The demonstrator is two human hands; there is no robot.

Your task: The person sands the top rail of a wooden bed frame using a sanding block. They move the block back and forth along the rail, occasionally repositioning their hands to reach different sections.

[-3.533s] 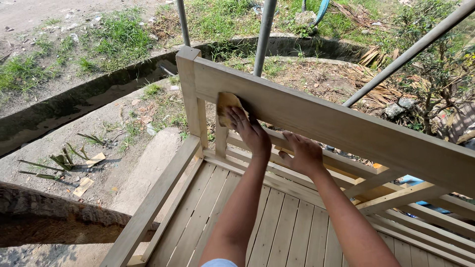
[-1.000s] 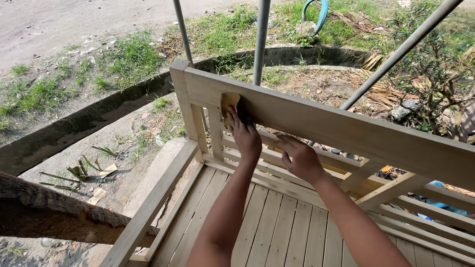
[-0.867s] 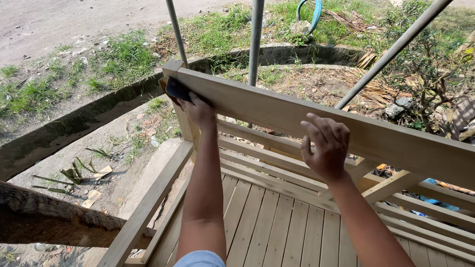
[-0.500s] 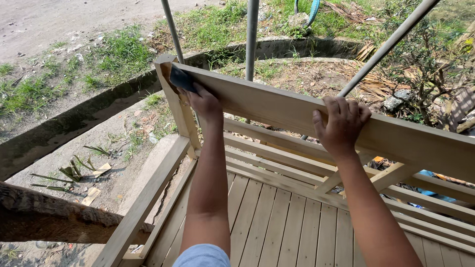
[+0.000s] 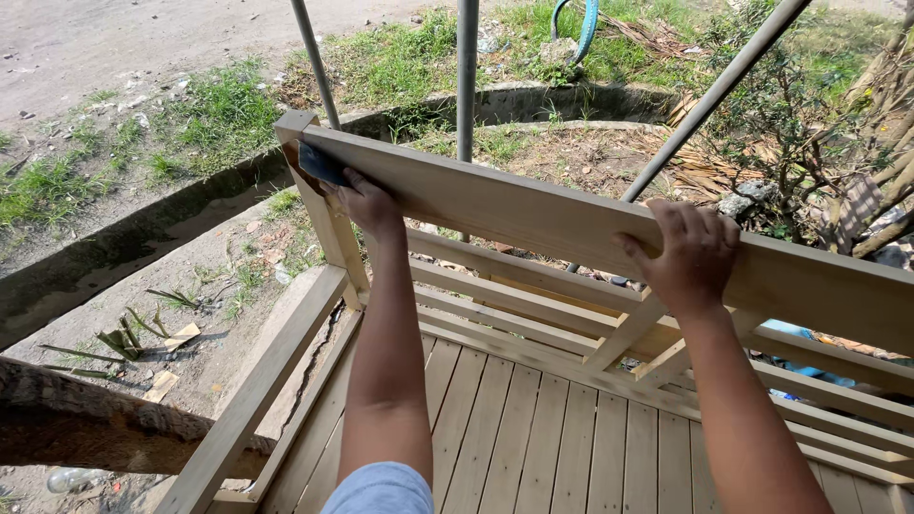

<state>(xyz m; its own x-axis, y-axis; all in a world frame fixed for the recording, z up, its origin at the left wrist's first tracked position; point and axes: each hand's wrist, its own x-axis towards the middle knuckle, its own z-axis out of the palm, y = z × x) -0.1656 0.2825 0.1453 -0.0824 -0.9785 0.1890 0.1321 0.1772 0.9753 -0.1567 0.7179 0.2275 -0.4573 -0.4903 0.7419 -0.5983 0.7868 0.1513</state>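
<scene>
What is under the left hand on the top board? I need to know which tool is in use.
A dark blue-grey sheet or pad shows beneath the left hand on the board; the part under the fingers is hidden.

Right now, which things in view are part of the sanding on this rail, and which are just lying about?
In use:
left hand pressing a dark sanding pad at the corner post
right hand gripping the top rail

Lying about:
log
bottle
wood scraps
hose
metal poles
</scene>
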